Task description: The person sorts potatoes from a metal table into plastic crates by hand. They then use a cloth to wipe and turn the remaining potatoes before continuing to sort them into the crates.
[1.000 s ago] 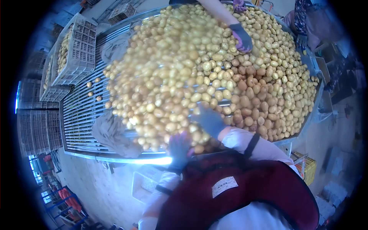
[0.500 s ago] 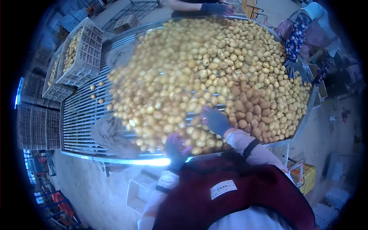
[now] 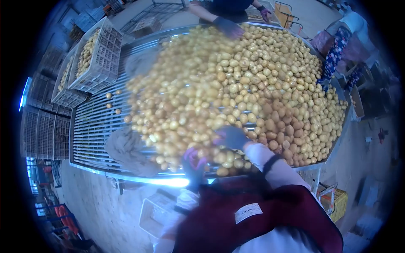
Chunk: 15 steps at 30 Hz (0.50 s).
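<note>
Many pale yellow potatoes (image 3: 185, 105) cover a slatted metal sorting table (image 3: 90, 137). My left hand (image 3: 194, 163), in a grey and purple glove, is at the near edge beside the closest potatoes, its fingers apart with no potato visible in it. To its right, my right hand (image 3: 232, 137), gloved alike, reaches leftward over the potatoes. Its fingers are stretched out and touch the pile; their tips are slightly blurred, and I see nothing held. A patch of browner potatoes (image 3: 280, 124) lies right of that hand.
Crates filled with potatoes (image 3: 99, 63) stand at the table's left end. Across the table a co-worker's gloved hand (image 3: 228, 28) is over the pile; another person's floral sleeve (image 3: 336, 48) reaches in from the right. A white crate (image 3: 156, 213) and a yellow crate (image 3: 338, 205) are below.
My right hand has moved left, toward my left hand, over the potatoes. My left hand stays near the edge. The co-worker opposite has reached a hand over the pile. The view has shifted slightly.
</note>
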Available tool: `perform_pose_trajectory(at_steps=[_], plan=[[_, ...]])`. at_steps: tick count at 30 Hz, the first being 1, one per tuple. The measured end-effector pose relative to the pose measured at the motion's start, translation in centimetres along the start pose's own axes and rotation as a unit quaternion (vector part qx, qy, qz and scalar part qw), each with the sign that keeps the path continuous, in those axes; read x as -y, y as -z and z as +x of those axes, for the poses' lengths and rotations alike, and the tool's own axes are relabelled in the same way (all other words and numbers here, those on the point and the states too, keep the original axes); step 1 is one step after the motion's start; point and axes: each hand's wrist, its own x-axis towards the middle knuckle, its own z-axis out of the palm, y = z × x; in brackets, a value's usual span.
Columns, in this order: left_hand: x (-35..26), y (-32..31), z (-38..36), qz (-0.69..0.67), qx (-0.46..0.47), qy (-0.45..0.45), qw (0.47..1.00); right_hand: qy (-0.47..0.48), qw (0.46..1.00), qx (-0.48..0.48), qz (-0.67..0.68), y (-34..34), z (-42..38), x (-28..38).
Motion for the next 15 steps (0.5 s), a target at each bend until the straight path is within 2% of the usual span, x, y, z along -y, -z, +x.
perform_pose_trajectory(at_steps=[1,2,4,6,8,9,10,11,13,15], plan=[[-0.6,0.1,0.2,0.01,-0.008,-0.007,1.0,-0.015,0.991,0.029,0.132,0.8,-0.7,-0.2],[-1.1,0.2,0.4,0.02,-0.016,-0.014,1.0,0.03,0.983,-0.01,0.179,0.2,-1.3,-0.7],[-5.9,-0.5,0.8,-0.008,-0.059,-0.024,0.998,0.112,0.953,-0.09,0.268,-1.3,-2.7,-3.0],[-6.5,-1.2,1.3,0.074,-0.062,-0.075,0.992,0.047,0.947,0.029,0.318,-0.2,-2.9,-5.8],[-7.6,-2.1,2.1,0.128,-0.028,-0.118,0.984,0.135,0.946,-0.043,0.292,0.4,-6.4,0.6],[-8.6,-3.3,2.5,0.141,0.006,-0.134,0.981,0.086,0.87,0.016,0.485,-0.4,-5.9,-3.1],[-9.8,-4.7,2.9,0.153,0.04,-0.15,0.976,0.033,0.752,0.075,0.654,-1.5,-4.6,-9.7],[-10.9,-6.2,3.6,0.166,0.068,-0.162,0.97,-0.026,0.598,0.134,0.79,-1.8,-3.3,-13.2],[-12.5,-7.7,4.7,0.195,0.127,-0.188,0.954,0.026,0.77,0.124,0.626,0.2,-5.7,-7.7],[-13.1,-7.5,5.9,0.202,0.122,-0.254,0.938,0.071,0.836,0.117,0.532,1.1,-5.3,-6.3]])
